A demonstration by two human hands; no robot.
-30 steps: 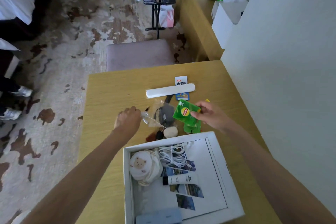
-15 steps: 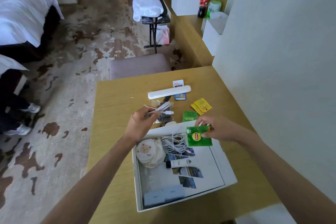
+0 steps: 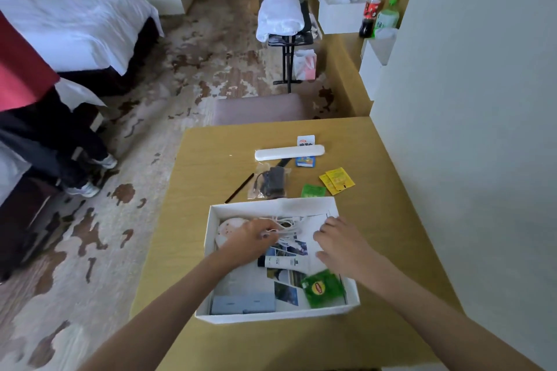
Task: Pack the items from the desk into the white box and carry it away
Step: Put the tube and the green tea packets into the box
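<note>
The white box [image 3: 272,204] stands on the wooden desk [image 3: 211,172] in front of me. My left hand [image 3: 250,236] is inside it, fingers pinched on a small clear packet with a white cable [image 3: 287,224]. My right hand [image 3: 340,245] hovers over the box's right side, fingers spread and holding nothing. A green tea packet [image 3: 322,288] lies in the box's near right corner, beside a white tube [image 3: 286,262], a round bear pouch [image 3: 227,227] and a grey case [image 3: 242,304]. On the desk lie a long white case [image 3: 289,152], a bagged black charger [image 3: 272,181], a black pen [image 3: 239,188], another green packet [image 3: 313,191] and yellow packets [image 3: 337,180].
A white card [image 3: 306,140] and a blue packet [image 3: 305,161] lie by the long case. A padded stool [image 3: 259,108] stands behind the desk and a wall [image 3: 467,129] runs along its right. A person [image 3: 45,129] stands at the left by the bed [image 3: 75,27].
My left hand brought the clear cable packet down into the box. My right hand let go of the green tea packet, which now lies in the box's near right corner.
</note>
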